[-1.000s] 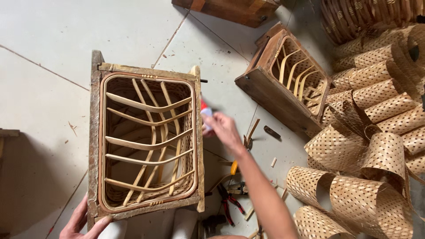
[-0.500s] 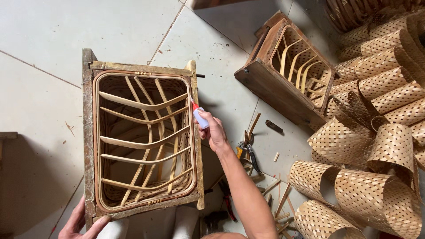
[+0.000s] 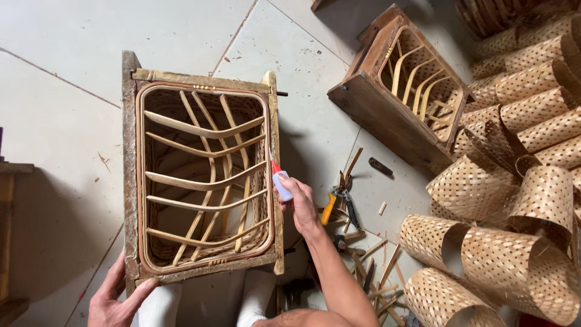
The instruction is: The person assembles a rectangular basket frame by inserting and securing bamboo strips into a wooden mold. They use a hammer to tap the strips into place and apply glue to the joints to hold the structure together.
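A wooden box mould (image 3: 129, 181) stands on the floor with a bent rattan basket frame (image 3: 206, 175) inside it. My right hand (image 3: 300, 203) holds a small white glue tube with a red tip (image 3: 280, 180), its tip touching the frame's right rim. My left hand (image 3: 115, 297) grips the mould's near left corner. My knees in pale cloth sit against the mould's near side.
A second wooden mould with rattan ribs (image 3: 404, 91) lies tilted at the upper right. Rolled woven bamboo sheets (image 3: 514, 200) pile up along the right. Orange-handled pliers (image 3: 336, 201) and bamboo offcuts (image 3: 369, 266) lie by my right arm. A wooden edge (image 3: 12, 181) is at the left.
My right hand has slid the glue tube along the frame's right rim toward me. The view has shifted slightly; my left hand stays on the corner.
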